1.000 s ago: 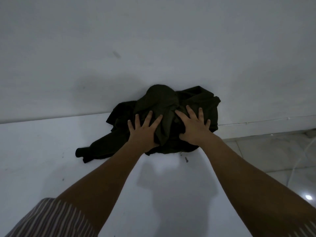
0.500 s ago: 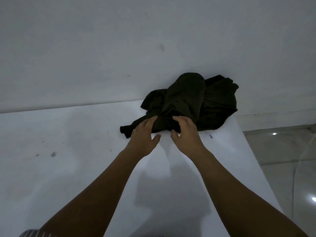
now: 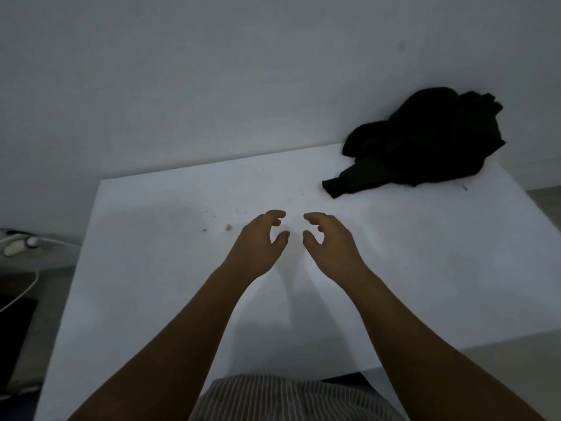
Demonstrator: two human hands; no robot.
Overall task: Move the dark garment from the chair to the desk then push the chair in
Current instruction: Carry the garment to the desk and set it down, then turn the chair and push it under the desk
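1. Nearest me: striped shirt [image 3: 282, 399] at the bottom edge, both bare forearms reaching out over the white surface [image 3: 151, 299].
2. My left hand [image 3: 258, 241] hangs above mid-surface, fingers curled loose and apart, holding nothing.
3. My right hand [image 3: 329, 241] sits just beside it, same loose curl, empty. The two hands' fingertips face each other with a small gap between.
4. Small dark specks [image 3: 227, 227] on the surface just left of the left hand.
5. Dark garment [image 3: 425, 141] lies bunched at the far right corner of the surface, against the wall [image 3: 212, 86], well apart from both hands, beyond and to the right of the right hand. One sleeve-like end trails toward me.
6. Far left, off the surface: a white cable [image 3: 21, 299], blurred.
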